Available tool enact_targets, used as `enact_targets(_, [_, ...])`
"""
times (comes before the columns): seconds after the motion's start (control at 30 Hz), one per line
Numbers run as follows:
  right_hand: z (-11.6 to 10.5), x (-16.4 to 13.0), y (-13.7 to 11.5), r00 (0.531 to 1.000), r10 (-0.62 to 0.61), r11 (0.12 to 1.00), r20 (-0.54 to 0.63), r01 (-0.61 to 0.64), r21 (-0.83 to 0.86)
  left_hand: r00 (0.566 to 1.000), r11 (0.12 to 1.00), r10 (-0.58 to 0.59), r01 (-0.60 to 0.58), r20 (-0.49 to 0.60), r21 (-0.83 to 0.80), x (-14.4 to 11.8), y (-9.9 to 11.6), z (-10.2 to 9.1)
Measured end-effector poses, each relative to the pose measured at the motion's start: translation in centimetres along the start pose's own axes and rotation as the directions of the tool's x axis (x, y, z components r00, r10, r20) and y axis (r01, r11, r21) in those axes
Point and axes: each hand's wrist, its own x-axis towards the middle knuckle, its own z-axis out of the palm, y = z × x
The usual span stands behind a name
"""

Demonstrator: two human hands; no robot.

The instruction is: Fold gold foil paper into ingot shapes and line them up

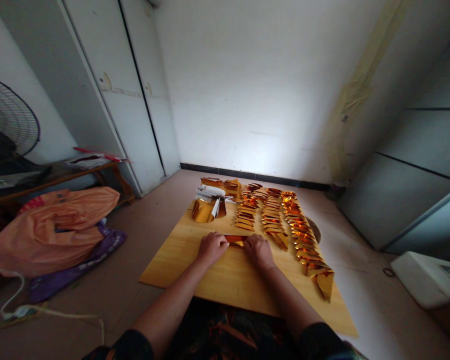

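Both hands, left (211,248) and right (259,251), pressed closed on one gold foil sheet (235,240) atop wooden board (228,280).

Under your hands lies a glossy gold foil paper piece (235,241), mirror-bright like the folded foil rows (285,220); your wooden board (225,280) looks smooth, matt, pale-grained.

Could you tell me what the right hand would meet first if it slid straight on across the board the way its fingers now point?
Probably the gold foil piece under its fingertips. The right hand points forward and slightly left, toward the left hand. Past the piece lie the rows of folded gold pieces, though depth is hard to judge.
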Motion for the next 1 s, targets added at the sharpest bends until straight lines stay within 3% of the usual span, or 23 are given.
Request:
enact_targets(0.27, [1.1, 0.2, -0.1, 0.997, 0.004, 0.997, -0.083, -0.010, -0.079, 0.995, 0.989, -0.084, 0.076, 0.054, 0.125, 0.7, 0.7, 0.1])
enact_targets(0.47, [0.9, 0.4, -0.3, 0.998, 0.011, 0.994, -0.064, -0.018, -0.106, 0.990, 0.975, -0.103, 0.082, 0.095, 0.205, 1.0, 0.9, 0.0])
enact_targets(1.0, [0.7, 0.5, -0.4, 0.998, 0.055, 0.993, -0.025, -0.057, -0.100, 0.983, 0.960, -0.167, 0.143, 0.082, 0.240, 0.7, 1.7, -0.4])
